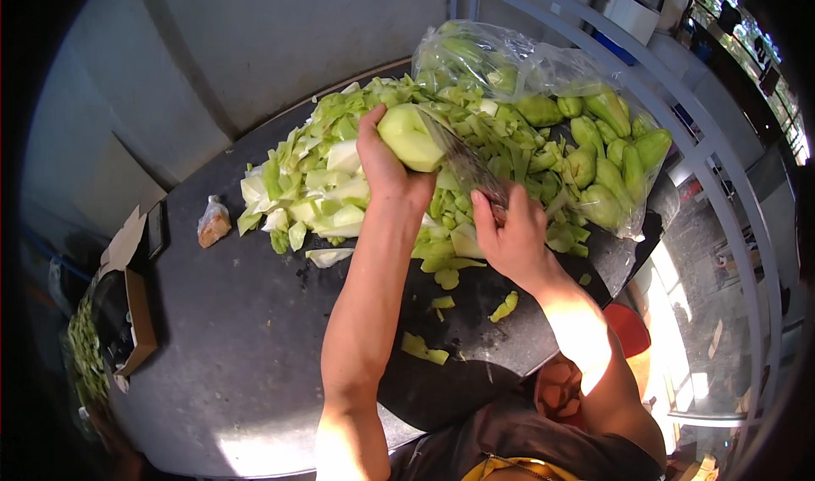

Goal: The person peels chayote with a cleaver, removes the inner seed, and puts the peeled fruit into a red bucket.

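My left hand holds a peeled, pale green chayote above a heap of peelings. My right hand grips the handle of a knife with a broad, wet-looking blade, its blade against the chayote's right side. Beneath both hands, green peelings spread over the dark tabletop. Larger pale pieces lie at the heap's left. To the right, several unpeeled chayotes lie in and around a clear plastic bag.
A small knotted plastic bag with brownish contents lies left of the heap. An open cardboard box stands at the left edge, near a dark phone-like object. Curved metal railing runs along the right. A red container sits below the table edge.
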Available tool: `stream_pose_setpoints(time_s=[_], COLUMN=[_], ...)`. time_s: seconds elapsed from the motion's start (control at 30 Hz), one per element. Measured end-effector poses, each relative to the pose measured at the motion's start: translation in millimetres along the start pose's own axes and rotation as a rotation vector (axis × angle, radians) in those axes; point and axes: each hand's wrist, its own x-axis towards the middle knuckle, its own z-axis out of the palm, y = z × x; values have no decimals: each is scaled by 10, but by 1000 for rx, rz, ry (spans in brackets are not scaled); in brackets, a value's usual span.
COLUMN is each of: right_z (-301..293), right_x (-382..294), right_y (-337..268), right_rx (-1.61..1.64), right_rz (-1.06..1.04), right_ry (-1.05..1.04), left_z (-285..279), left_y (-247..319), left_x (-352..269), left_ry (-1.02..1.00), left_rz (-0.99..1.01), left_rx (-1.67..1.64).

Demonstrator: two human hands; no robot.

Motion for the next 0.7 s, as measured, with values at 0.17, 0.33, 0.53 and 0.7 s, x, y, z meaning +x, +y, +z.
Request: stream_pose_setpoints(time_s=[0.17, 0.33, 0.53, 0.7], right_z=[2, -39, -56, -27], right_x=[37, 67, 86, 32], right_y=[-2, -19, -37, -11], right_rx=[-33, -34, -12, -18], right_rz=[36, 72, 37, -36], right_ry=[-79, -148, -165, -99], left_z=[-11, -37, -17, 97], left_y=[21, 16, 192, 221], left_x=[2, 11, -8, -114], left_ry=[-40, -22, -21, -51], left_rz=[-4, -31, 53, 33], left_rx=[-11, -13, 98, 104])
